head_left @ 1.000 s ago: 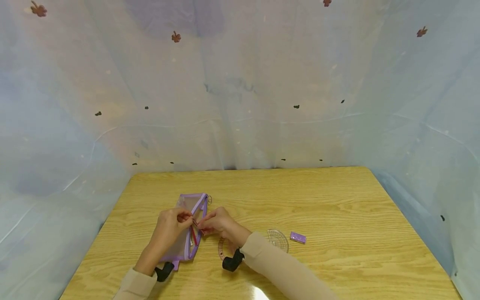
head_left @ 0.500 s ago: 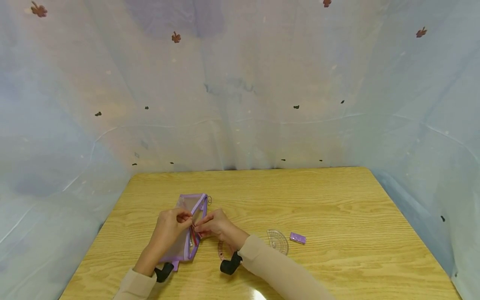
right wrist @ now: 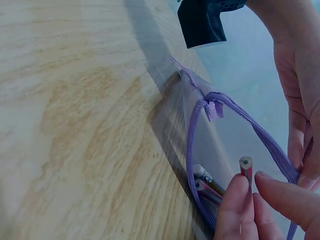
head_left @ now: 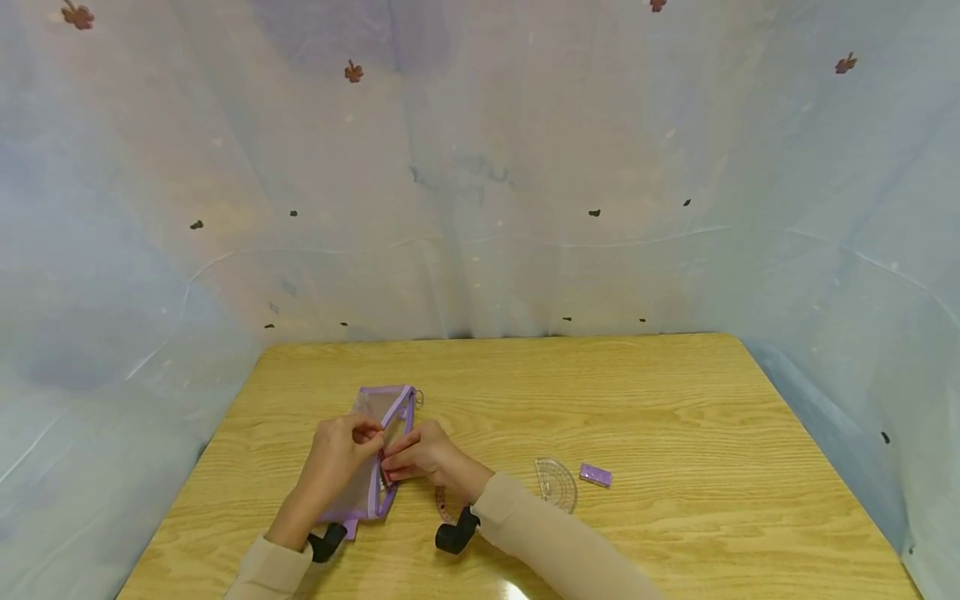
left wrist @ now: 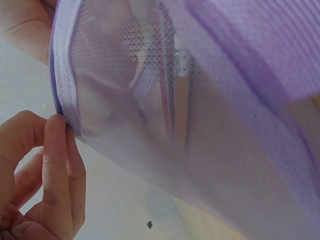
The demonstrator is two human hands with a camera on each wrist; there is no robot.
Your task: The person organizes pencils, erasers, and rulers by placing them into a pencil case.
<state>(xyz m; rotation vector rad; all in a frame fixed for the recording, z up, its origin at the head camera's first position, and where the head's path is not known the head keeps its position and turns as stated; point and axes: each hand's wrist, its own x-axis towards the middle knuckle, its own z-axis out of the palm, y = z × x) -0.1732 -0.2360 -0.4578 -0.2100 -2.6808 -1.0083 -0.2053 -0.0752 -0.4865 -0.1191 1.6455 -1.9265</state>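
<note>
A purple-edged mesh pencil case lies on the left part of the table, its zip side unzipped and facing right. My left hand pinches the upper edge of the opening, lifting it into a wide gap. In the right wrist view, my right hand holds a red pencil between thumb and fingers, within the mouth of the case. Pencils rest inside along the lower edge. Through the mesh, the left wrist view shows a pencil with a metal band and a red one beside it.
A transparent protractor and a small purple block lie right of the hands. A pinkish curved piece shows partly beneath my right wrist. The table meets a hanging cloth behind.
My right hand has moved slightly left and down, carrying the red pencil deeper into the case's opening. The left hand keeps its hold on the edge.
</note>
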